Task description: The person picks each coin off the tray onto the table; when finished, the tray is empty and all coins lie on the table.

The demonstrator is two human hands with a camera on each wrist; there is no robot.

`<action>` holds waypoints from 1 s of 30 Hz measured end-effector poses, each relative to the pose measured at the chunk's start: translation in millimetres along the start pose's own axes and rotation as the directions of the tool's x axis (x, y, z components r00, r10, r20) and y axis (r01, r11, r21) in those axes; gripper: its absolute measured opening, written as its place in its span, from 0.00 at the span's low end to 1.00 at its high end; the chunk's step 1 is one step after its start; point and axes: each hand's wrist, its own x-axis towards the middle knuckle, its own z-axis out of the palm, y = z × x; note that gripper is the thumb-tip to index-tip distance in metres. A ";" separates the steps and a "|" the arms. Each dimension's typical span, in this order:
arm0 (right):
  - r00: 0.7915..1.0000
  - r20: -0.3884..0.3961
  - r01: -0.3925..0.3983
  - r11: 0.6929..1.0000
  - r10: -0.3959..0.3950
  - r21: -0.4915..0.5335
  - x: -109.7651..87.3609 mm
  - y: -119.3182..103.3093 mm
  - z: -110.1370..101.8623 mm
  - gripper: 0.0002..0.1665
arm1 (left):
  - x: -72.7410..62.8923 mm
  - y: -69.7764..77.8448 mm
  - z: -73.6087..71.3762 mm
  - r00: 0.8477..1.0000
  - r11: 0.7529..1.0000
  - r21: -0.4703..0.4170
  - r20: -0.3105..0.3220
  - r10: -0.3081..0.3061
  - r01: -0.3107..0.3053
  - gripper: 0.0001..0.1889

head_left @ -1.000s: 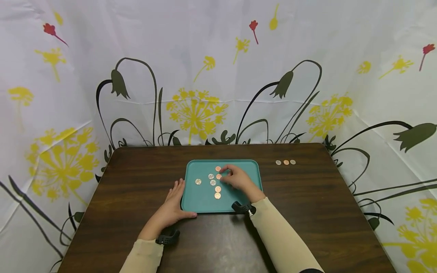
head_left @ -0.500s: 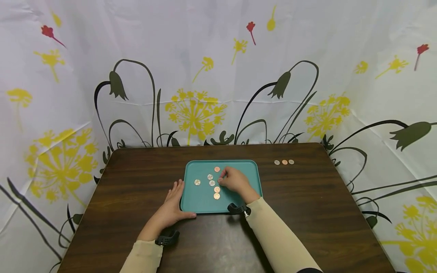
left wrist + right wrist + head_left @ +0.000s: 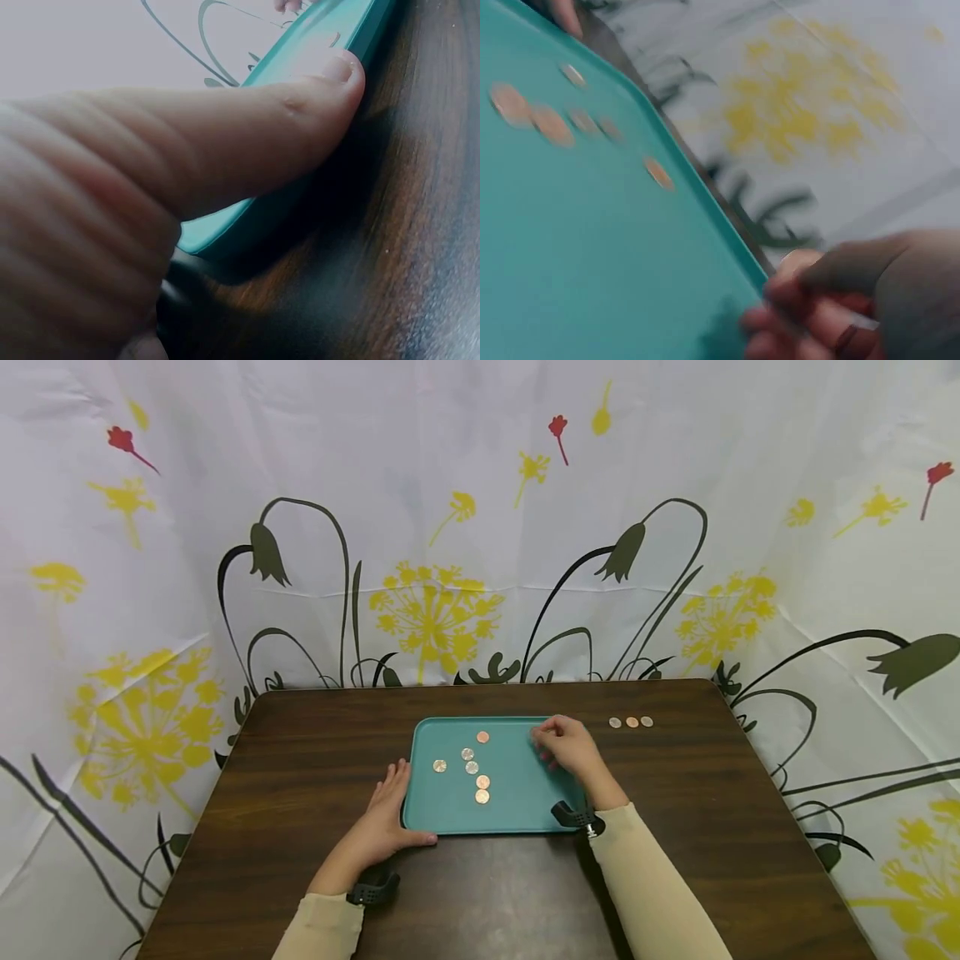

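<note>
My right hand [image 3: 572,750] is above the right side of the teal tray [image 3: 517,814], pinching a copper-coloured coin [image 3: 799,259] between thumb and fingers. Below and to its left, several coins lie flat on the tray, among them a copper coin [image 3: 483,737] near the far rim, a silver coin [image 3: 472,767] at the middle and a pale coin [image 3: 439,766] at the left. My left hand [image 3: 382,822] rests at the tray's near left corner with fingers extended along the left side. Its thumb [image 3: 300,112] lies along the near rim.
Three coins lie in a row on the dark wooden table to the right of the tray, with a copper coin [image 3: 632,722] in the middle. A flower-printed white cloth [image 3: 480,527] hangs right behind the table's far edge.
My right hand has picked a copper coin from the tray's middle column and moved right with it, to the tray's right side. The left hand stays where it was.
</note>
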 end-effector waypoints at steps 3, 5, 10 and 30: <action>0.994 -0.111 0.007 0.997 0.002 0.078 1.9 12.1 -40.7 0.14 | 2.4 1.0 3.9 1.000 1.000 0.011 -0.013 0.002 -0.002 0.76; 0.977 -0.211 0.021 0.994 0.003 0.110 1.9 21.0 -64.2 0.14 | 1.9 0.9 3.8 1.000 1.000 0.014 -0.016 -0.002 0.002 0.76; 0.878 -0.478 0.047 0.986 0.035 0.160 -2.7 40.3 -126.5 0.16 | 5.4 1.8 5.5 1.000 1.000 -0.002 0.001 0.014 -0.014 0.76; 0.793 -0.595 -0.086 0.991 0.130 0.102 8.6 73.7 -177.5 0.17 | 3.6 1.4 0.0 1.000 1.000 0.012 0.015 -0.011 0.011 0.76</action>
